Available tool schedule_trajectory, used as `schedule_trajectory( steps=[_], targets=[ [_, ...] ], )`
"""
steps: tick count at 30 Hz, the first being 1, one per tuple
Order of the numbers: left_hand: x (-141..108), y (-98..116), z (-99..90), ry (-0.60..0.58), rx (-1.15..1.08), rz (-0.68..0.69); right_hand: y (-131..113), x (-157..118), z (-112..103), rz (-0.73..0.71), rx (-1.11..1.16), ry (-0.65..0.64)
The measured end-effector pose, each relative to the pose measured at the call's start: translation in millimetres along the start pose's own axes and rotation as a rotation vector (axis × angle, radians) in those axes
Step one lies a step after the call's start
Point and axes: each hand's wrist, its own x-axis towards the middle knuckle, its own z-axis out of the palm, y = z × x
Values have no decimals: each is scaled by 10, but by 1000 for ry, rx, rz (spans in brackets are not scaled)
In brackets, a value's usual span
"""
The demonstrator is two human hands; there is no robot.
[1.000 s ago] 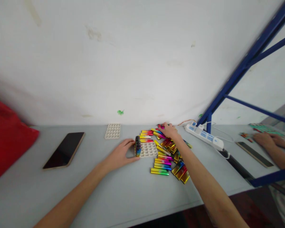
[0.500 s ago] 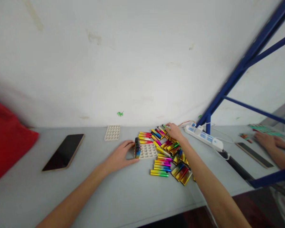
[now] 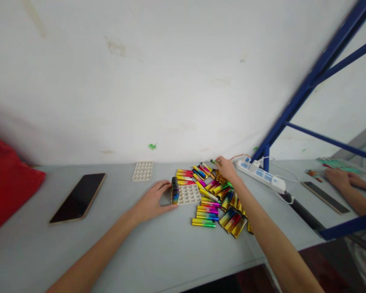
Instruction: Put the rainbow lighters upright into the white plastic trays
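Pinched in the nearly closed right hand at the far edge of the pile, a tube pointed left, its long axis roughly sideways, while the half-curled left hand gripped the tray beside upright tubes, a power strip lay to the right, and the tube's visible end was green.

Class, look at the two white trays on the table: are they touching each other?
Apart. The head view shows a strip of grey tabletop between the back tray and the front tray, which holds upright black-topped pieces.
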Motion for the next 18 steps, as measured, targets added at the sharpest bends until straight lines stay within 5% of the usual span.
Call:
schedule_trajectory(
  steps=[4, 8, 13, 18],
  targets=[
    [4, -3, -9, -5, -2, -1, 12, -57, -73, 44, 180, 84],
    [2, 4, -22, -9, 3, -13, -134, -265, -15, 5, 677, 103],
    [2, 50, -64, -24, 3, -12, -563, -703, 317, -25, 1112, -111],
    [2, 101, -99, -26, -7, -13, -916, -1141, 684, 79, 1109, -234]
  ],
)
